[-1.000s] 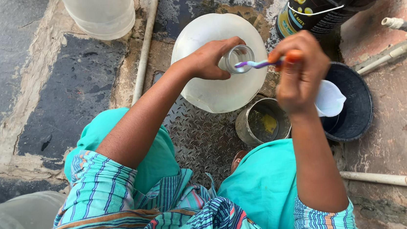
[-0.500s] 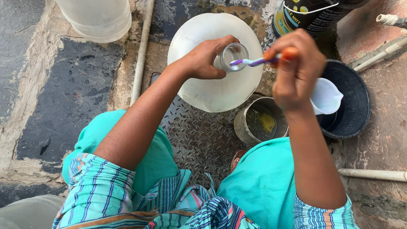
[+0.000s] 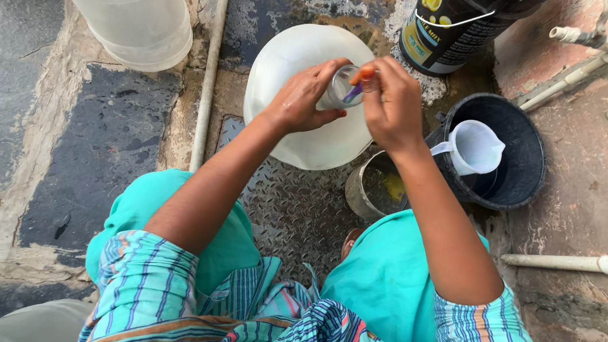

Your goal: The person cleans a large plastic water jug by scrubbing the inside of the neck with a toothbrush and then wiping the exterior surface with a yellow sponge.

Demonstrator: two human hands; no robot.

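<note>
Both forearms are reaching forward and down from the striped sleeves, meeting above a large white plastic container (image 3: 289, 129) that is lying on the patterned metal floor plate (image 3: 293, 210). The left hand (image 3: 301, 99) is curling its fingers and thumb around a small clear glass (image 3: 341, 88), tilting it on its side so the mouth is facing the other hand. The right hand (image 3: 392, 102) is closing in a pinch on an orange-handled brush (image 3: 360, 79) — its purple end is poking into the glass's mouth. So neither hand is lying open: each one is gripping something, and the two are nearly touching over the white container. Just beside the right forearm a small metal tin (image 3: 374, 192) is sitting on the floor, holding a yellowish residue. To its right a black bucket (image 3: 522, 150) is holding a white plastic jug (image 3: 473, 148) with its spout pointing right; whether the jug is holding any liquid cannot be told. A black and yellow can (image 3: 448, 26) is standing behind the bucket, and a translucent bucket (image 3: 124, 5) is standing well apart at the upper left — beside a thin pipe (image 3: 208, 74) running along the stone floor.
</note>
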